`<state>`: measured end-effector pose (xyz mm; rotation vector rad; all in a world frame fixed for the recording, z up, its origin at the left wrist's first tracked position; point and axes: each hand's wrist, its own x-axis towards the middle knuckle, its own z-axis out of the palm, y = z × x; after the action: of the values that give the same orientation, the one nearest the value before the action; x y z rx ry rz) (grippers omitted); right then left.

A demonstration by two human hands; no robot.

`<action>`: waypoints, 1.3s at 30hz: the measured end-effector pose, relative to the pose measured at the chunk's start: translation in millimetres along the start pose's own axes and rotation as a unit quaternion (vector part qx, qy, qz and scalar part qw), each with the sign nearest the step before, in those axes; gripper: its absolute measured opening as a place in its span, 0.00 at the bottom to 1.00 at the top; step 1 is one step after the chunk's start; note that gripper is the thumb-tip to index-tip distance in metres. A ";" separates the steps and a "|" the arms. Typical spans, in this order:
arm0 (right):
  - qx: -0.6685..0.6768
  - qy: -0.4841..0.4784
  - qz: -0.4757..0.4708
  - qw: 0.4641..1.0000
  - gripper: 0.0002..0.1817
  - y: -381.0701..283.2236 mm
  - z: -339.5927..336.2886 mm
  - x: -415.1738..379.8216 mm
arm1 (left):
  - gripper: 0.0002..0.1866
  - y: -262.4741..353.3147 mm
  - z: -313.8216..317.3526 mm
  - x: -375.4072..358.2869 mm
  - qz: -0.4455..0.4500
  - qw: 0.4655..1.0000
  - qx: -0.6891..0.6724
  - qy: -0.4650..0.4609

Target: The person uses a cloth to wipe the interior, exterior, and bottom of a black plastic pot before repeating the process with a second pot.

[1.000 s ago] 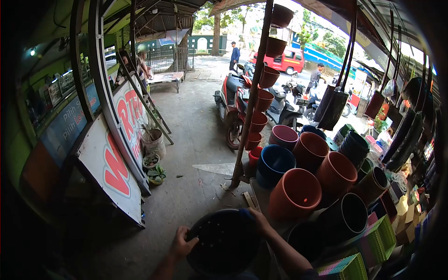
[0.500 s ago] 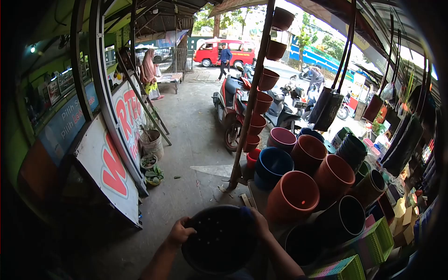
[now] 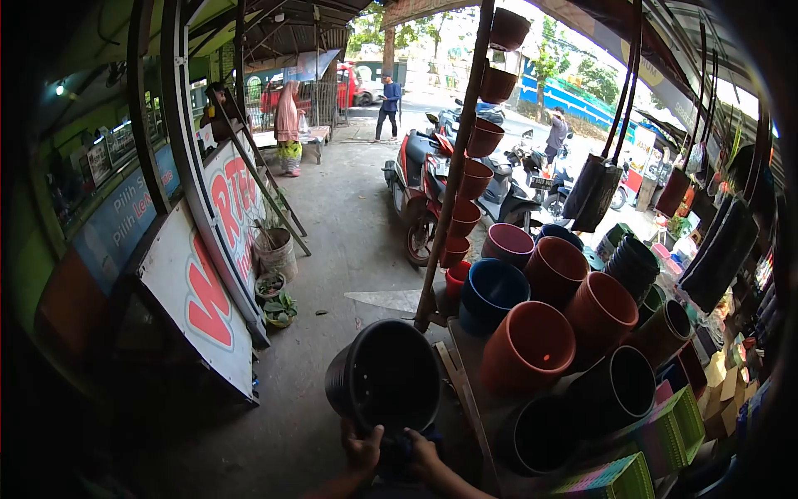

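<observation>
A large black plant pot (image 3: 339,378) is tilted in front of me, its mouth facing me and small light spots showing through its holes. My left hand (image 3: 362,451) grips its near rim, thumb up. Close beside it, my right hand (image 3: 422,456) is closed at the same near edge. Something dark lies between the hands, too dim to make out. To the right stand terracotta-coloured pots (image 3: 529,348), a blue pot (image 3: 494,298) and black pots (image 3: 619,384).
A post (image 3: 457,179) with hanging pots rises ahead. Motorcycles (image 3: 420,195) are parked beyond it. A white signboard (image 3: 195,299) leans at left, near potted plants (image 3: 280,309). Green baskets (image 3: 669,428) sit at lower right. People (image 3: 388,108) are farther off by the road.
The black pot has tipped so its mouth faces me and has moved up. Both hands shifted from its sides to its near edge. The red van has moved left behind the walking person.
</observation>
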<state>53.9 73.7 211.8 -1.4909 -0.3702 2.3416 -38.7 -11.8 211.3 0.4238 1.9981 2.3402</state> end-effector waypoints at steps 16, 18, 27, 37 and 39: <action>-0.258 -0.006 -0.294 0.920 0.26 -72.0 -55.2 53.7 | 0.15 19.6 -47.0 29.7 0.319 0.592 0.494 -0.551; -0.304 0.012 -0.335 0.892 0.27 -74.0 -47.0 41.9 | 0.15 4.2 -49.1 23.7 0.279 0.587 0.481 -0.589; -0.262 -0.081 -0.457 0.846 0.24 -77.8 -36.0 11.7 | 0.20 10.6 -24.1 8.6 0.014 0.832 0.360 -0.422; -0.759 -0.150 -0.621 0.126 0.44 -30.7 -10.0 -68.6 | 0.23 49.3 -11.8 14.6 -0.194 0.936 -0.025 -0.293; -0.750 -0.171 -0.604 0.210 0.45 -51.0 6.5 -79.8 | 0.23 53.0 -19.4 13.7 -0.222 0.919 0.018 -0.326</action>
<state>86.6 86.5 300.0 -0.0525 -2.9001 0.1820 -48.4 -36.9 262.8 0.5801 1.5987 1.6063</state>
